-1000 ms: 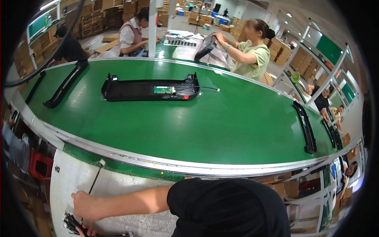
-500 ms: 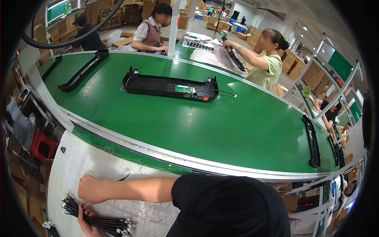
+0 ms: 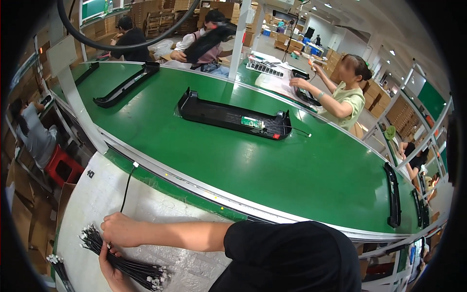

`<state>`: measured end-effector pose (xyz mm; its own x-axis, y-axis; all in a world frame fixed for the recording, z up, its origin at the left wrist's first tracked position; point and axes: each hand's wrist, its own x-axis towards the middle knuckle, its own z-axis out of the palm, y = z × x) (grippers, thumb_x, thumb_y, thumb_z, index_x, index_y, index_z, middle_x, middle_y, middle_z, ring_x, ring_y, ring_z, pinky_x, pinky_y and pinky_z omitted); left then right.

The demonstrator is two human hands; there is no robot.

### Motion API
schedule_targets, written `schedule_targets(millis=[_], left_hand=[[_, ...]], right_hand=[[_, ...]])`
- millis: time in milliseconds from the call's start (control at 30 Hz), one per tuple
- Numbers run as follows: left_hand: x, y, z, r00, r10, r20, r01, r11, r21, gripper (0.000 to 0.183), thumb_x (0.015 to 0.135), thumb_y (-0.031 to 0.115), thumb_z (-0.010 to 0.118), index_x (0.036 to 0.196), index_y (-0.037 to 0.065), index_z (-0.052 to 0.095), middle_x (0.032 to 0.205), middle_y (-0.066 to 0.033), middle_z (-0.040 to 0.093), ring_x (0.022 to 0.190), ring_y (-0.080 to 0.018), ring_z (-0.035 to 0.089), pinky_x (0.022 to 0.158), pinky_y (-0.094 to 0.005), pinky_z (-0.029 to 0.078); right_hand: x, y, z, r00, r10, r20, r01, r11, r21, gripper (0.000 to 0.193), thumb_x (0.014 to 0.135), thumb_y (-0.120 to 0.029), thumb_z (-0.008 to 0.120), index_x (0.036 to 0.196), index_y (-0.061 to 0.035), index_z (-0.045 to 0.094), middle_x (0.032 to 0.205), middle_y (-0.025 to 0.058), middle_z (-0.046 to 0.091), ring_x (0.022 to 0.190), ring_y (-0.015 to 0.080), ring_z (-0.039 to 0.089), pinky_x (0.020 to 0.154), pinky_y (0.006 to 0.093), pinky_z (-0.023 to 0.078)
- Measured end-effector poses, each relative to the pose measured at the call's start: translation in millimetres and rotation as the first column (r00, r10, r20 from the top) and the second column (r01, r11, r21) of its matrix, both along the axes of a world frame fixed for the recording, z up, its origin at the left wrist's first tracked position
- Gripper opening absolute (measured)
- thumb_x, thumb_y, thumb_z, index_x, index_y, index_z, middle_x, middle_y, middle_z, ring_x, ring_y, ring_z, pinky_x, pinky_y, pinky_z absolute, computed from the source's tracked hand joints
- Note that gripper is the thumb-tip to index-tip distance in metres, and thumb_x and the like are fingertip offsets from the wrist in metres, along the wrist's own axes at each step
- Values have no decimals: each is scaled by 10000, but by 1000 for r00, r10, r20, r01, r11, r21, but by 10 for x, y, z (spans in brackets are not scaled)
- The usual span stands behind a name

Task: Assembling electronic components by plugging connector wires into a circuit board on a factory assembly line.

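Along the lower left, a bundle of black cables [image 3: 130, 268] with white connector ends lies over the white work surface [image 3: 189, 273]. My left hand [image 3: 113, 273] is closed around the bundle's middle from below. Just above it, my right hand [image 3: 120, 230] is closed, and a single black cable [image 3: 127, 191] extends upward from it to a white connector by the belt's edge. My right fingertips are mostly hidden, close to the left hand. The right arm, in a black sleeve, reaches in from the right.
Beyond the white surface runs a green conveyor belt [image 3: 233, 170] with a metal rail. A black housing [image 3: 228, 117] with a green circuit board sits on it; more housings lie left and right. A smaller cable bundle [image 3: 59, 270] lies lower left. Co-workers handle black parts across the belt.
The view has shifted, so the scene sits further right and lower. A single cable now extends upward from my right hand. Across the belt, a co-worker has lifted a black part.
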<state>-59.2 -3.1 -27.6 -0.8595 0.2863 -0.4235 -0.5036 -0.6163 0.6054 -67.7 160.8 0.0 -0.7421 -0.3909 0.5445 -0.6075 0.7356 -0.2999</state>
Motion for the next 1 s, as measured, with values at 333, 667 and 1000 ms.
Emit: schedule_targets(millis=[333,667,1000], left_hand=[[-20,-35,-76,999,-46,-3,46,998,43,116,861,113,515,917,11,506,785,-63,547,646,-110,530,509,-194,463],[-44,-63,-107,999,-35,-39,36,999,10,96,836,76,547,908,25,511,767,-60,537,631,-117,504,522,-214,440],[-88,-36,-116,999,-27,-39,26,999,-36,82,840,80,544,886,21,510,774,-42,545,643,-94,519,506,-192,443]], right_hand=[[43,32,21,939,101,329,-126,991,55,208,674,-258,620,618,-57,634,616,140,606,636,310,609,593,393,474],[-10,53,-1,855,213,472,-236,972,-11,191,737,-260,569,716,-91,653,682,144,622,693,320,607,618,419,468],[40,11,28,950,45,309,-81,991,105,254,688,-292,617,622,-47,631,608,136,606,615,313,606,578,396,468]])
